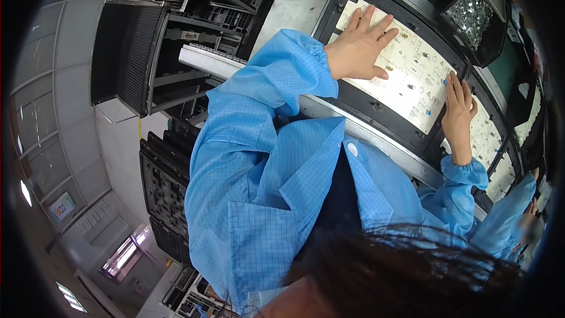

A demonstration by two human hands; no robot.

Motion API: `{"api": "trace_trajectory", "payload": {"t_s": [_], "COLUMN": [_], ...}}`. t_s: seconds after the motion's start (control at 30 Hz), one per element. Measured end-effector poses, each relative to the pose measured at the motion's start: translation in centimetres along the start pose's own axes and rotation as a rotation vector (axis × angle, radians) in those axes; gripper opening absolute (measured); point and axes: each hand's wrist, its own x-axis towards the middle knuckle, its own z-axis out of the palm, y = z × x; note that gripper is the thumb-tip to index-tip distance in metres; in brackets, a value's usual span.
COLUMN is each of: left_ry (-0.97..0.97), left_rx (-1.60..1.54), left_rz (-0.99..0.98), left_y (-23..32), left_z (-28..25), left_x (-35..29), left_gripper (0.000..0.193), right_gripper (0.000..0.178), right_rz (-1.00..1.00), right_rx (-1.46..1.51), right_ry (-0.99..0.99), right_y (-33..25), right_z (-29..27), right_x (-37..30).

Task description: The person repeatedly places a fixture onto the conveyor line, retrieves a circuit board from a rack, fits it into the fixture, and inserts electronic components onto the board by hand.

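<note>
A cream circuit board (406,91) with a few small components lies in a black carrier frame (385,112) in front of me. My left hand (360,48) is spread flat on the board's left part, fingers apart, covering some of its surface. At the board's right edge, my right hand (458,109) rests with its fingers stretched out, touching the edge beside a small blue component. Neither hand grips anything that I can see. Farther right, more pale boards (484,132) sit in the same kind of black frame.
A black bin (469,13) of small shiny metal parts stands beyond the board. A metal rail (379,134) runs between my body and the frame. Slotted racks (132,53) stand left, with black carriers (165,179) stacked below. Another person's blue sleeve (503,209) shows at right.
</note>
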Motion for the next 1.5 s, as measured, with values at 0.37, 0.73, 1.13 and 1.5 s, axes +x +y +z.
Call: {"api": "trace_trajectory", "payload": {"t_s": [0.37, 0.73, 1.13, 1.5], "left_ry": [-0.075, -0.115, -0.066, -0.044], "left_rx": [0.053, 0.057, 0.066, 0.084], "left_rz": [0.025, 0.014, 0.036, 0.023], "left_y": [1.2, 1.1, 0.8, 0.6], "left_z": [-2.0, -2.0, -1.6, -1.2], "left_x": [0.7, 1.1, 0.8, 0.5], "left_gripper": [0.102, 0.103, 0.102, 0.101], "right_gripper": [0.019, 0.025, 0.013, 0.011], "right_rz": [-0.016, 0.393, -0.174, -0.296], "right_rx": [0.086, 0.368, 0.502, 0.672], "right_ry": [0.404, 0.198, 0.372, 0.277], "right_y": [5.0, 1.8, -4.4, -4.9], "right_z": [1.2, 0.9, -0.3, 1.4], "right_x": [5.8, 6.4, 12.1, 14.3]}}
